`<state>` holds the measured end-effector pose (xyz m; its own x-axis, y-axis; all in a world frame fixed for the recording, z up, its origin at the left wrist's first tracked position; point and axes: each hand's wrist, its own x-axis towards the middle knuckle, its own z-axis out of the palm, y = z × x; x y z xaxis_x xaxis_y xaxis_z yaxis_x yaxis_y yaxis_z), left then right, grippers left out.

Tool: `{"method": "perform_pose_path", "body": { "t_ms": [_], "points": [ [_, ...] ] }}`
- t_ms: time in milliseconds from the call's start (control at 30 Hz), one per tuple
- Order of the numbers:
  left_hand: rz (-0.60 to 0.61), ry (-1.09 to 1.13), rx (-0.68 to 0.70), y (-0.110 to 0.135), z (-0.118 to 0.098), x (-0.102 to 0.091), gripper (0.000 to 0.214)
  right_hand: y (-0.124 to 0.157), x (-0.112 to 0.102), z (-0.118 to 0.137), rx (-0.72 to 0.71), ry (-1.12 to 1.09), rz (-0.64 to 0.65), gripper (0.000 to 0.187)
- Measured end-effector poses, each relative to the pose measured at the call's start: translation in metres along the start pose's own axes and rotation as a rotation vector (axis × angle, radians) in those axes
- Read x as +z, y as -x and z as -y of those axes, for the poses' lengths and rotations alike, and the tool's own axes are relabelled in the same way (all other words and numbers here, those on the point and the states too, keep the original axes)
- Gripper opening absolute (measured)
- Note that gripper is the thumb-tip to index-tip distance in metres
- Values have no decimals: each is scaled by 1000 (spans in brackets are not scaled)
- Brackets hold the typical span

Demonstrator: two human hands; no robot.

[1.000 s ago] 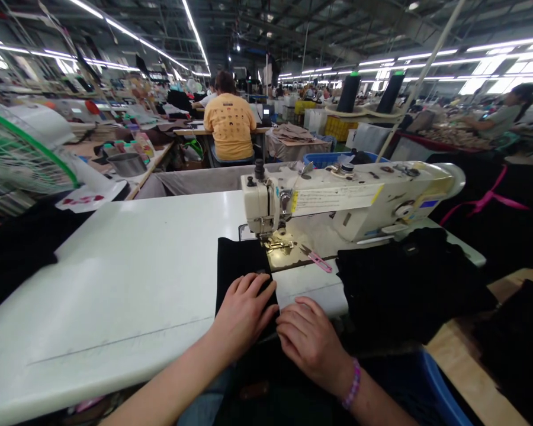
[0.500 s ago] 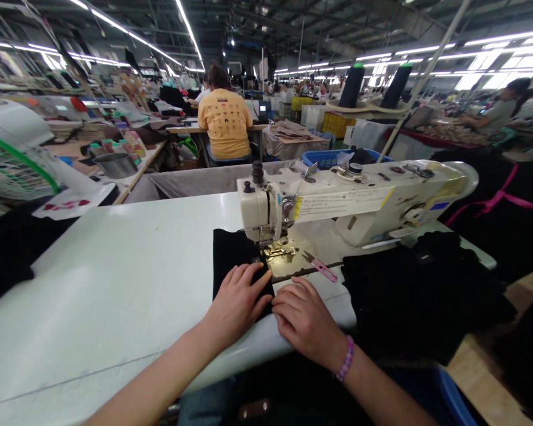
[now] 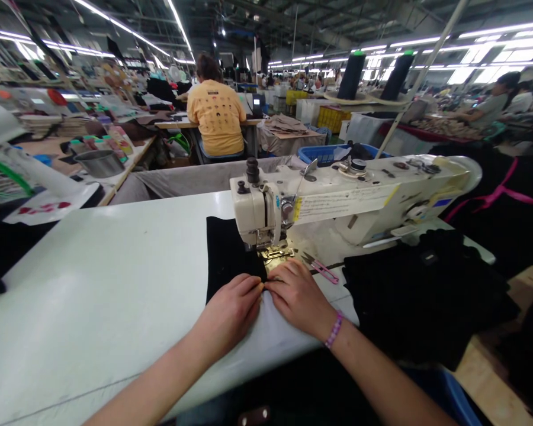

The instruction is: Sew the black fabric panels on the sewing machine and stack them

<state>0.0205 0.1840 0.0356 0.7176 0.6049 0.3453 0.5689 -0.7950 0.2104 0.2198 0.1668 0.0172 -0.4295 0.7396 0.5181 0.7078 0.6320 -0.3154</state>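
Observation:
A piece of black fabric point(image 3: 224, 251) lies flat on the white sewing table point(image 3: 115, 284), reaching under the head of a cream sewing machine point(image 3: 337, 198). My left hand point(image 3: 228, 310) rests on the fabric's near end with fingers curled down onto it. My right hand point(image 3: 295, 296) sits just to its right, fingertips pinched at the fabric's edge right before the presser foot point(image 3: 275, 254). The two hands touch at the fingertips. A bead bracelet point(image 3: 333, 330) is on my right wrist.
Pink thread snips point(image 3: 322, 269) lie on the machine bed beside my right hand. A heap of black fabric point(image 3: 421, 290) fills the table's right end. A green fan point(image 3: 4, 177) stands far left. A person in a yellow shirt point(image 3: 217, 115) sits ahead, back turned.
Both hands have slid forward with the black fabric toward the presser foot, and the fabric now lies further under the machine head. The fingers have drawn together into a pinch.

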Motion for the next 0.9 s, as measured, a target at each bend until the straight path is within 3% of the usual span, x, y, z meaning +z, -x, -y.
{"method": "perform_pose_path", "body": {
  "t_ms": [500, 700, 900],
  "points": [
    [-2, 25, 37, -32, 47, -5, 28, -28, 6, -12, 100, 133, 60, 14],
    [2, 35, 8, -36, 57, -4, 28, -7, -5, 5, 123, 51, -24, 11],
    [-27, 8, -43, -28, 51, 2, 33, 29, -39, 37, 138, -50, -203, 18]
  ]
}}
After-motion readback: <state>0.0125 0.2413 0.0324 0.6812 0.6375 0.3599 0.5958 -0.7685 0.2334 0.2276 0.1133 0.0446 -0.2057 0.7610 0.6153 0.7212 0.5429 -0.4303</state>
